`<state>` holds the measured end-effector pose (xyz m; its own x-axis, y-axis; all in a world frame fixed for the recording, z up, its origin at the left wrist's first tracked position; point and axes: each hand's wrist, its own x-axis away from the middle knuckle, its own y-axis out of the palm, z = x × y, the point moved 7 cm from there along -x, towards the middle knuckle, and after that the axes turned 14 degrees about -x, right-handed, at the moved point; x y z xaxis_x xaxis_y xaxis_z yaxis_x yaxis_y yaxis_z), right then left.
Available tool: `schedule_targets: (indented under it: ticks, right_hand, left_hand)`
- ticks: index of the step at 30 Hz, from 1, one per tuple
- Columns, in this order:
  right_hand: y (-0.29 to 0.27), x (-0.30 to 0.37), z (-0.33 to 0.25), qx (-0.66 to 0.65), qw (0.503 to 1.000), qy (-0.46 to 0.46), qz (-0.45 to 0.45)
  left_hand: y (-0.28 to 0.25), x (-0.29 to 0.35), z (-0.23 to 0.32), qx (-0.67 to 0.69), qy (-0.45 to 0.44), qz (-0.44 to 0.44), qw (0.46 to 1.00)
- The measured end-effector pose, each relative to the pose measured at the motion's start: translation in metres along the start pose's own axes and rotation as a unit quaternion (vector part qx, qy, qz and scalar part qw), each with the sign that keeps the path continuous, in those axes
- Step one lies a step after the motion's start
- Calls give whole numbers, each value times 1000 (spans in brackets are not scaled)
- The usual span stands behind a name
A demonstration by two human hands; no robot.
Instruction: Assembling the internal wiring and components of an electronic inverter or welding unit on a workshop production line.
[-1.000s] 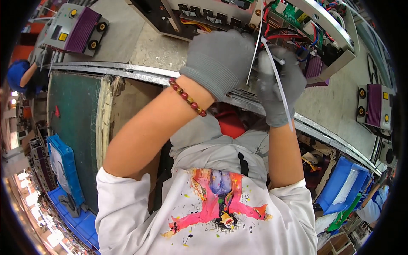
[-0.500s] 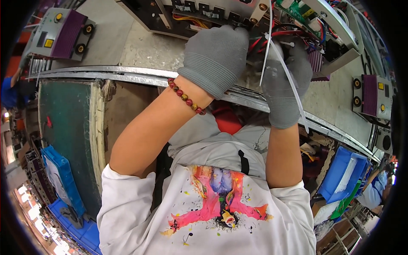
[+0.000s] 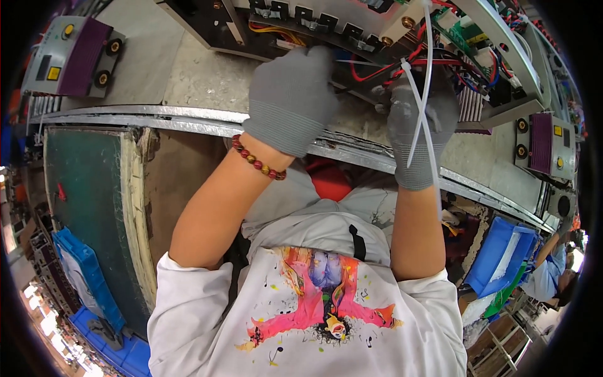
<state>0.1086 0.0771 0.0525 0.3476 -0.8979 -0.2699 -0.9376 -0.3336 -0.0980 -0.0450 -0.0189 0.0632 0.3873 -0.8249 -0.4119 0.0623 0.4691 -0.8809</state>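
Observation:
My left hand (image 3: 292, 103), in a grey knitted glove, is closed like a fist at the near edge of an opened metal device chassis (image 3: 235, 38). A thin pale strip, apparently the tail of a cable tie (image 3: 359, 61), runs from it toward the wires. My right hand (image 3: 422, 119), gloved too, has its fingers curled at a bundle of red and black wires (image 3: 397, 74); its fingertips are partly hidden. Two long white tails, one a cable tie (image 3: 429, 141) with its head at the bundle, cross over the back of this hand.
Inside the chassis are a green circuit board (image 3: 468, 31) and yellow wires (image 3: 276, 31). Grey-and-purple boxed units stand at left (image 3: 72, 56) and right (image 3: 546, 144) on the bench. A metal strip (image 3: 182, 112) edges the bench. Blue bins (image 3: 499, 257) sit below; a person (image 3: 548, 273) is at far right.
My left hand has moved left and away from my right hand, and a thin strip now shows between them. The cable tie tails have swung and now cross. The view has shifted slightly.

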Motion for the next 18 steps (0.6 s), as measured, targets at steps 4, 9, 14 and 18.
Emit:
schedule_targets:
  ticks: [4,9,14,18]
  right_hand:
    - [5,16,0,-99,995,-19,25]
    - [22,28,4,-193,971,-138,3]
    - [10,28,-3,33,966,-256,8]
    - [8,29,-8,76,964,-255,-10]
  left_hand:
    - [-9,5,3,42,-16,64,997]
    - [11,16,27,180,-88,15,980]
    - [3,15,23,92,10,66,994]
    - [-3,18,25,75,31,33,996]
